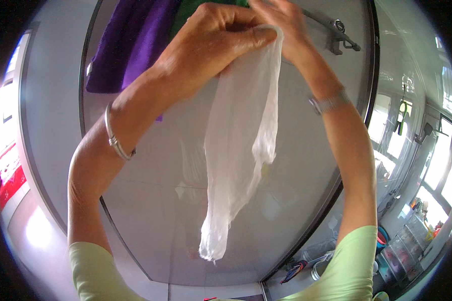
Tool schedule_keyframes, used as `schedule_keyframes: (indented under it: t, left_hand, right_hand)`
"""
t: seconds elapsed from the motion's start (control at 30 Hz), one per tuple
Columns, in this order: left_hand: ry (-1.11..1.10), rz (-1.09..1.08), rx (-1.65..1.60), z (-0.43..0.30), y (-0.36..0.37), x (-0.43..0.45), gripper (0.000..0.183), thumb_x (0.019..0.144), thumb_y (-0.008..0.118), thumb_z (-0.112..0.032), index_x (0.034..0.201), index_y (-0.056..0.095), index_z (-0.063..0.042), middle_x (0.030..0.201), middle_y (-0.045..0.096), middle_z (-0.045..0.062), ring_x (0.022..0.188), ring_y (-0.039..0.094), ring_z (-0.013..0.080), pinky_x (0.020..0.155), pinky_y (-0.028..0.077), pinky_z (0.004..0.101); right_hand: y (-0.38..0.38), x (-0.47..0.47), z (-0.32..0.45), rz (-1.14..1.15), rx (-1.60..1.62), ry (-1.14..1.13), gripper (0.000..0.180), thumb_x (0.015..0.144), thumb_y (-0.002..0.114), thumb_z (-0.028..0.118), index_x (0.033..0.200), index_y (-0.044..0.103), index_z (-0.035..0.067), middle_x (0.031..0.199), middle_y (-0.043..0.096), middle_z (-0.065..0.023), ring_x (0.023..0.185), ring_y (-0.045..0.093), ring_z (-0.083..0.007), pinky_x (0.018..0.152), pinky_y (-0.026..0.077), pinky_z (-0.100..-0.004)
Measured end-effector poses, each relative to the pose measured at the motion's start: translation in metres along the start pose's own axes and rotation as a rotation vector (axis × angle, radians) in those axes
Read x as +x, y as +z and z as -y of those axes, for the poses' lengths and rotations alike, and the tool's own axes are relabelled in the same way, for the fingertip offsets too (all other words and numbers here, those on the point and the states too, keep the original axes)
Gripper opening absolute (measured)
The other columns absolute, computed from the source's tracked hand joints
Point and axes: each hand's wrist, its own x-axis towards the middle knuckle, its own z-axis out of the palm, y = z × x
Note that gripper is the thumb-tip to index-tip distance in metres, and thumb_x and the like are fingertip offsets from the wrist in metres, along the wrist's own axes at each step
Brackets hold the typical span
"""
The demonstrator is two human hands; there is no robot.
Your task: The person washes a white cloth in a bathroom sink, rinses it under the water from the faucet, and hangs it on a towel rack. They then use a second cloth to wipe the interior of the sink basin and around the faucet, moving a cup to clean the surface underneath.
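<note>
My left hand [214, 45] is raised at the top middle and pinches the upper edge of a thin, translucent white cloth [241, 113]. The cloth hangs down long and narrow, with a crumpled bulge on its right side and a gathered lower end. Right behind the cloth's top edge is my right hand [282, 22], blurred and partly cut off by the frame; whether it grips anything cannot be made out. A bangle [113, 139] circles my left wrist, and a metal band [329, 101] circles the right one.
Purple cloth [135, 49] and green cloth [196, 15] hang at the upper left before a grey, dark-framed panel. A black wall rail [331, 30] juts out at the upper right. Transparent drawers [403, 240] stand at the lower right, near windows.
</note>
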Motion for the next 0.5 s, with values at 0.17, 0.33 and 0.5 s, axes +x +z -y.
schedule_keyframes:
  t: [0.17, 0.33, 0.5]
  left_hand:
    - [0.021, -0.092, -0.091, 0.011, 0.013, 0.027, 0.023, 0.082, 0.058, -0.026, 0.087, 0.064, -0.004, 0.068, 0.059, 0.002, 0.057, 0.054, 0.0063, 0.053, 0.044, 0.0208]
    - [0.045, -0.154, -0.107, 0.011, 0.031, 0.045, 0.022, 0.083, 0.057, -0.025, 0.087, 0.064, -0.004, 0.070, 0.059, 0.003, 0.058, 0.055, 0.0069, 0.054, 0.044, 0.0213]
    - [0.053, -0.183, -0.100, 0.017, 0.030, 0.059, 0.022, 0.083, 0.056, -0.024, 0.088, 0.063, -0.004, 0.072, 0.059, 0.004, 0.059, 0.055, 0.0076, 0.054, 0.045, 0.0217]
  right_hand:
    - [-0.042, -0.063, 0.047, 0.063, 0.055, 0.081, 0.050, 0.082, 0.055, 0.045, 0.105, 0.056, 0.001, 0.071, 0.059, -0.0067, 0.048, 0.047, -0.0037, 0.041, 0.034, -0.0162]
    - [-0.035, -0.109, 0.059, 0.150, -0.311, 0.002, 0.038, 0.079, 0.062, 0.033, 0.091, 0.058, -0.003, 0.072, 0.061, -0.0063, 0.051, 0.052, -0.0095, 0.045, 0.040, -0.0224]
    - [-0.060, -0.105, 0.048, 0.260, -0.185, 0.333, 0.019, 0.082, 0.058, 0.017, 0.088, 0.060, -0.001, 0.072, 0.060, -0.0054, 0.047, 0.043, -0.0057, 0.040, 0.032, -0.0222]
